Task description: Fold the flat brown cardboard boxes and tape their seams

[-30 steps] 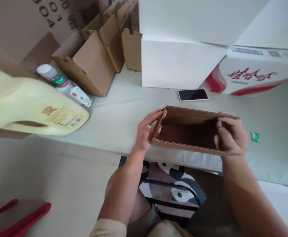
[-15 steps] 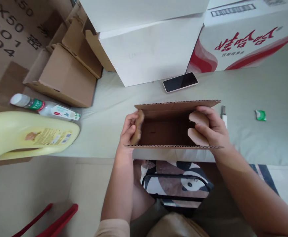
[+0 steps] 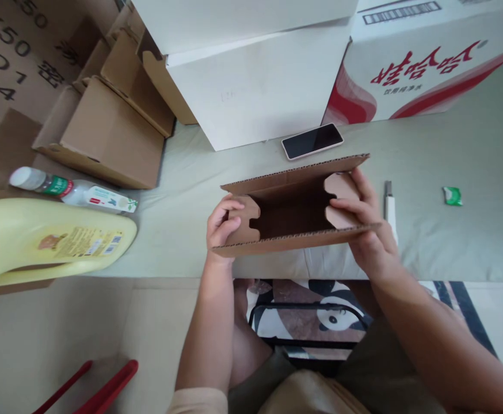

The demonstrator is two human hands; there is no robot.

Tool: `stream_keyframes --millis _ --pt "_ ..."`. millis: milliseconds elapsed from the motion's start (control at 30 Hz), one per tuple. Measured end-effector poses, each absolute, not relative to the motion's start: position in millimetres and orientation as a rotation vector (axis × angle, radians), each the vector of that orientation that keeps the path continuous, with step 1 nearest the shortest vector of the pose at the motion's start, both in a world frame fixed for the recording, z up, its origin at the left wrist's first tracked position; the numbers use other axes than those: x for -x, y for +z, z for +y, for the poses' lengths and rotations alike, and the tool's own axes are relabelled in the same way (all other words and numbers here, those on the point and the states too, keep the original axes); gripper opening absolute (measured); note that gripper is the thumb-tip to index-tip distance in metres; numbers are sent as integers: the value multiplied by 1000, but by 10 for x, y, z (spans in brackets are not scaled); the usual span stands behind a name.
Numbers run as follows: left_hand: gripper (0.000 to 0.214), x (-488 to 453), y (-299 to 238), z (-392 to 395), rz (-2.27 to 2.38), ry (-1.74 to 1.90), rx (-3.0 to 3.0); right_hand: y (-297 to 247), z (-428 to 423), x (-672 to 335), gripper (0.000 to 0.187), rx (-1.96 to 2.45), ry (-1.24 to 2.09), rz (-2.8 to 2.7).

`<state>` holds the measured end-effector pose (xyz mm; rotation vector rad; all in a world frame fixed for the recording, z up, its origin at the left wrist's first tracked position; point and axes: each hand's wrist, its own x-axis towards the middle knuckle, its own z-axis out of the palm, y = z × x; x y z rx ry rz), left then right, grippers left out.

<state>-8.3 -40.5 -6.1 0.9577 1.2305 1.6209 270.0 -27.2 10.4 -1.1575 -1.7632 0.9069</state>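
Observation:
A brown corrugated cardboard box (image 3: 297,202), part folded and open towards me, is held over the near edge of a pale green covered surface (image 3: 450,241). My left hand (image 3: 220,223) curls round its left end flap, fingers closed on the card. On the right end, my right hand (image 3: 366,221) grips the other side, thumb and fingers pressing the rounded flaps inwards. The box is lifted and tilted, right end higher.
A phone (image 3: 312,141) lies just behind the box. A white knife-like tool (image 3: 391,208) and a green wrapper (image 3: 452,196) lie right. Left are a yellow jug (image 3: 48,241), a small bottle (image 3: 72,190) and folded brown boxes (image 3: 109,123). White cartons (image 3: 255,86) stand behind.
The view swung right then steadied. Both end flaps have been folded further inwards, and the box has lifted and tilted with its right end higher.

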Motion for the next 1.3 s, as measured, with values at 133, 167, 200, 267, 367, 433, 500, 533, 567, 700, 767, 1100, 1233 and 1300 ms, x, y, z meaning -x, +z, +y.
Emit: stream_keyframes --millis 133,167,200,267,367,433,500,533,567,700,767,1100,1233,1300 --pt "26 -90 -25 -439 1153 1635 -938 16 -223 -2585 53 1180 801 -1561" --pt "28 -124 -26 -448 1102 1656 -908 -8 -203 -2562 51 1175 783 -1534" --pt "34 -148 -31 -457 1049 1685 -873 -28 -185 -2543 50 1159 768 -1513" --pt "50 -166 -53 -472 982 1728 -810 -53 -158 -2525 55 1120 755 -1486" --pt "47 -139 -84 -496 998 1688 -784 -63 -142 -2536 62 1121 753 -1492" --pt "49 -108 -81 -514 999 1631 -797 -70 -133 -2559 64 1142 756 -1520" --pt "58 -81 -53 -532 976 1589 -856 -86 -123 -2581 68 1152 765 -1555" --pt "59 -72 -33 -538 967 1563 -897 -96 -119 -2591 69 1155 768 -1567" --pt "58 -65 -13 -541 961 1539 -939 -104 -115 -2598 71 1158 770 -1571" --pt "41 -50 28 -521 1003 1520 -1009 -107 -124 -2620 67 1140 757 -1541" --pt "38 -41 24 -493 1054 1528 -1012 -83 -134 -2627 50 1145 745 -1568" --pt "26 -19 552 -611 1501 1384 -1813 37 -114 -2594 23 1115 814 -1495" --pt "56 -174 725 -675 1570 891 -2117 6 -106 -2598 24 1057 837 -1496" --pt "69 -248 765 -682 1659 673 -2157 -50 -97 -2610 30 993 862 -1493"
